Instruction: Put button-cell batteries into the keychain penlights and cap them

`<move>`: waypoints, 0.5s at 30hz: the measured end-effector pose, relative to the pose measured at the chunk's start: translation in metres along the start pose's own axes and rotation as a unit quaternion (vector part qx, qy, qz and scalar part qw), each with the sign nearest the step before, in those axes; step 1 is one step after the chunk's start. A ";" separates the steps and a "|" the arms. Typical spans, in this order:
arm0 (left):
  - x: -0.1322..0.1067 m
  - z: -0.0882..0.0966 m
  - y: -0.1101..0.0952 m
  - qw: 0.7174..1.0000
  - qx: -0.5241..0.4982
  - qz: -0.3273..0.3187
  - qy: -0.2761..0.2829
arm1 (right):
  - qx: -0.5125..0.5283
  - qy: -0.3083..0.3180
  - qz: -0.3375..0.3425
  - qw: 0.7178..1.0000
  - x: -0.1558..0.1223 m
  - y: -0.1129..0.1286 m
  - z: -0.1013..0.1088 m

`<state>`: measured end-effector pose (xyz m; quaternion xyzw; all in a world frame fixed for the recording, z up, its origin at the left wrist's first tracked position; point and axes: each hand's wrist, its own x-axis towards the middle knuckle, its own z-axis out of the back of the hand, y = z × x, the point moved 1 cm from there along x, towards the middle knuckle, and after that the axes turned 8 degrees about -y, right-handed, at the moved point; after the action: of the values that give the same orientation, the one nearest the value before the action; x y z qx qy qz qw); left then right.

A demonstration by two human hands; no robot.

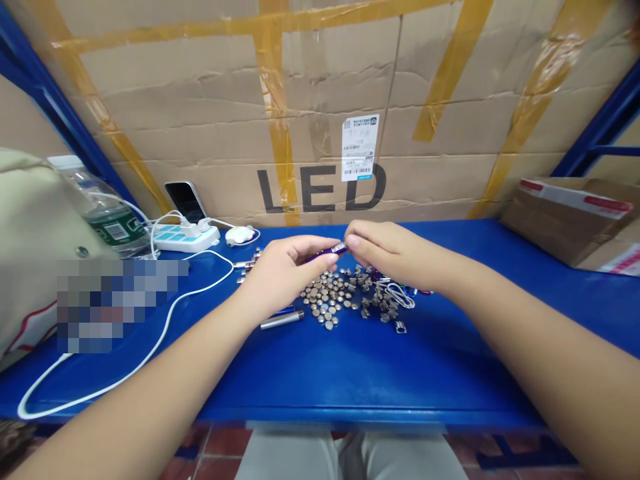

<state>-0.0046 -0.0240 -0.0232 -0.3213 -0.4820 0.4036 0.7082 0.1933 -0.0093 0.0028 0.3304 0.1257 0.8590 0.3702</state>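
My left hand (277, 273) is closed around a slim purple tube (330, 253) with a small white label, held above the blue table. At the tube's right end, my right hand (380, 248) has its fingertips pinched together; whatever they grip is hidden. Below both hands lies a pile of small round metal pieces (325, 300). Small metal clips (385, 308) are heaped to its right, beside looped cords (401, 294). A silver tube (281, 321) and a blue tube lie near my left wrist, and more tubes (242, 267) are partly hidden behind that hand.
On the left are a cloth bag (40, 220), a bottle (113, 223), a power strip (175, 235), a phone (185, 201) and a white cable (167, 327) across the table. A cardboard box (555, 220) stands right. Taped cardboard (200, 100) rises behind.
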 end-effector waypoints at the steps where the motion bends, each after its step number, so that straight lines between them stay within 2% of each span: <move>1: 0.000 0.000 0.000 1.000 -0.017 0.014 0.009 | -0.022 -0.001 0.029 0.999 0.000 0.000 0.000; 3: -0.001 -0.001 -0.001 0.999 -0.036 0.026 0.014 | -0.043 -0.003 0.062 0.997 0.001 0.000 0.000; 6: -0.002 -0.002 -0.002 1.000 -0.028 0.008 -0.003 | -0.044 -0.026 0.058 0.997 0.001 0.001 -0.004; 10: -0.006 -0.004 -0.004 0.994 0.052 -0.066 -0.072 | -0.025 -0.068 0.024 0.997 0.001 0.005 -0.014; 13: -0.009 -0.004 -0.006 0.974 0.133 -0.132 -0.127 | 0.003 -0.109 -0.005 0.994 0.001 0.010 -0.022; 15: -0.010 -0.003 -0.007 0.953 0.181 -0.196 -0.141 | 0.037 -0.134 -0.036 0.990 0.001 0.014 -0.027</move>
<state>-0.0025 -0.0364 -0.0229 -0.0268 -0.5496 0.3779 0.7446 0.1673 -0.0174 -0.0108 0.4510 0.1184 0.7882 0.4017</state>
